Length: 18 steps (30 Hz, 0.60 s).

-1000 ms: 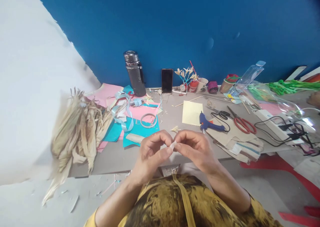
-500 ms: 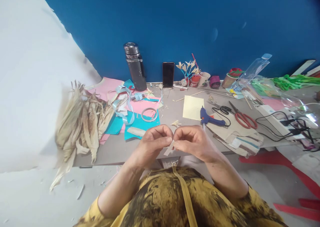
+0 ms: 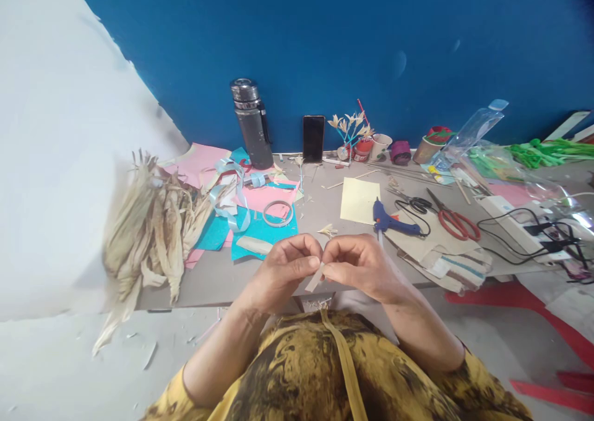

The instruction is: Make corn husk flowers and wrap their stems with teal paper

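Note:
Just past the table's front edge, my left hand point(image 3: 291, 265) and my right hand point(image 3: 356, 263) meet with thumbs and fingertips pinched. Between them they grip a narrow pale strip point(image 3: 314, 281), which looks like corn husk; its lower end sticks out below the fingers and the rest is hidden. Beyond the fingertips lies a small husk flower piece point(image 3: 327, 230). A wider pale husk piece point(image 3: 254, 245) rests on blue paper point(image 3: 283, 234) beside my left hand. Farther right of my right hand is a blue glue gun point(image 3: 394, 220).
Dried corn husks point(image 3: 158, 235) heap at the left. A thermos point(image 3: 252, 127), a phone point(image 3: 314, 138) and husk flowers point(image 3: 350, 127) stand along the wall. Red-handled scissors point(image 3: 455, 220), a striped glove point(image 3: 459, 269) and a power strip point(image 3: 510, 223) with cables occupy the right side.
Almost nothing differs. Both hands keep their pinch on the strip in nearly the same place, and the view has shifted very slightly.

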### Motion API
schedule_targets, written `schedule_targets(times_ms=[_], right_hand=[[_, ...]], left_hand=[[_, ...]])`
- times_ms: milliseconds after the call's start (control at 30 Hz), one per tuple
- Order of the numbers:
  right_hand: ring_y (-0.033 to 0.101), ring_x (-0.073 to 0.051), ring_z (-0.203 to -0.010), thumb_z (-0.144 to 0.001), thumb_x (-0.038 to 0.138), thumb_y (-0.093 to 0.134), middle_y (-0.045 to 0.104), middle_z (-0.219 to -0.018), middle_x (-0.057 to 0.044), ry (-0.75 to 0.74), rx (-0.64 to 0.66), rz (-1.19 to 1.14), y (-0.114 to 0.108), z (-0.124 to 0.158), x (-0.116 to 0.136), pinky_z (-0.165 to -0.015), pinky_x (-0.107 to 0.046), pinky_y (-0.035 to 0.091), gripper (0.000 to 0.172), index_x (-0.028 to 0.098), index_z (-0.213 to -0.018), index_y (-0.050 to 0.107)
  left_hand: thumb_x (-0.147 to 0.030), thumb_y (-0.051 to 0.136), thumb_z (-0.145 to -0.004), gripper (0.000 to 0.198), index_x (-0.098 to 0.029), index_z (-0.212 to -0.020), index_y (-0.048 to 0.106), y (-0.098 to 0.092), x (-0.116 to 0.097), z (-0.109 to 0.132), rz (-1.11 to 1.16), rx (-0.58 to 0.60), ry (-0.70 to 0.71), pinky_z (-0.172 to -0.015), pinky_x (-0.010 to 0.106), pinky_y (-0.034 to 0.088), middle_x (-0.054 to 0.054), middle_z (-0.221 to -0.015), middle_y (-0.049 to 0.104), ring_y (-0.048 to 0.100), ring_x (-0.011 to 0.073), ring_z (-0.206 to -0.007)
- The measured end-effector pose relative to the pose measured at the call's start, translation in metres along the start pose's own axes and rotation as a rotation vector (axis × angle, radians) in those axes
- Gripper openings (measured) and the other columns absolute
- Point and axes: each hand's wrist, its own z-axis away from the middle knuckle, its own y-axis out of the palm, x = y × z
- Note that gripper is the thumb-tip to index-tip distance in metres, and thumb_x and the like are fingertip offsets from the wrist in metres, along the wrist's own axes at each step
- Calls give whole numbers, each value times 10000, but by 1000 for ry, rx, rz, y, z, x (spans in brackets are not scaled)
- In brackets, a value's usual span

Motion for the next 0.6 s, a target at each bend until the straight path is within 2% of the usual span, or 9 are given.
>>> schedule_targets(times_ms=[300,600], right_hand=[[447,-93,-541,-760,258,693,585,-602,15,-9,-27,26,2,0,2,-508,-228,326,131,162,-690,639],[341,-69,-506,-753,241,694,497,-565,47,-1,-28,7,3,2,3,-476,-216,261,131,160,-675,626]], left_hand=[[-362,846,-714,305,-151,-713,627,3,4,0,79,18,18,-647,262,425,13,-681,579,541,131,-635],[-350,860,-694,294,-145,-700,650,2,2,0,37,1,20,-640,267,429,27,-681,614,559,136,-638]])
